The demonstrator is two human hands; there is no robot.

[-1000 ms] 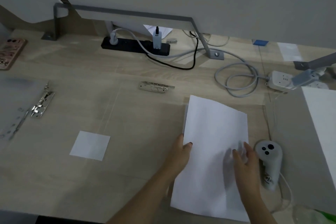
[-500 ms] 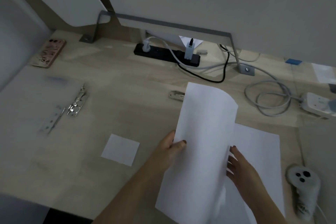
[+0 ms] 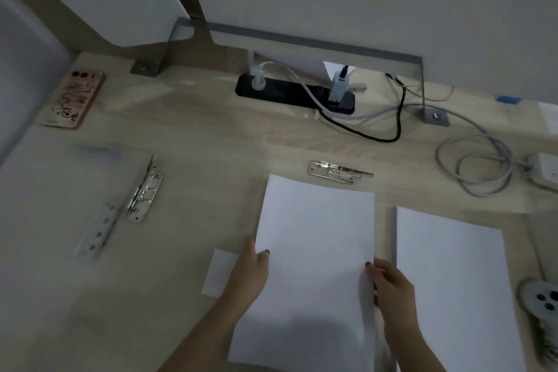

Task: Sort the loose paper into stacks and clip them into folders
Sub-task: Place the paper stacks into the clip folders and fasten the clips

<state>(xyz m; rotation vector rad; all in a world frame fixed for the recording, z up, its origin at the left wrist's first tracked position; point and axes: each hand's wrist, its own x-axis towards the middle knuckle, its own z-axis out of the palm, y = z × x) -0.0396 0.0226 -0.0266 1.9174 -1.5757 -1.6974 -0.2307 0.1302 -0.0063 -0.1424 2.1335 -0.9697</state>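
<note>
Far left, a phone (image 3: 72, 100) lies at the edge of the worktop (image 3: 196, 145). Nearer us a clear folder (image 3: 54, 196) lies open with its clip mechanism (image 3: 145, 190) exposed, well apart from the paper. We judge that trouble could start just right of it: a small slip (image 3: 219, 272) sits partly under the left hand (image 3: 250, 272), and if the held paper (image 3: 314, 266) settles over it, the slip could be buried in the wrong stack. The left forearm reaches in from the bottom edge, wrist straight, its grip pinching the paper's left edge with the thumb on top; the fingers beneath are hidden. The paper runs lengthwise away from us, its far edge near a loose clip (image 3: 338, 171) but not touching it. We cannot tell whether it lies flat or hovers just off the wood. The right hand (image 3: 389, 284) mirrors the left, its grip pinching the right edge, thumb on top and fingers curled alongside. Just beside it, across a strip of bare wood, lies a second stack (image 3: 453, 281). A careless shove from that hand could, we think, skew the stack or push it toward the controller (image 3: 540, 302) at far right.
</note>
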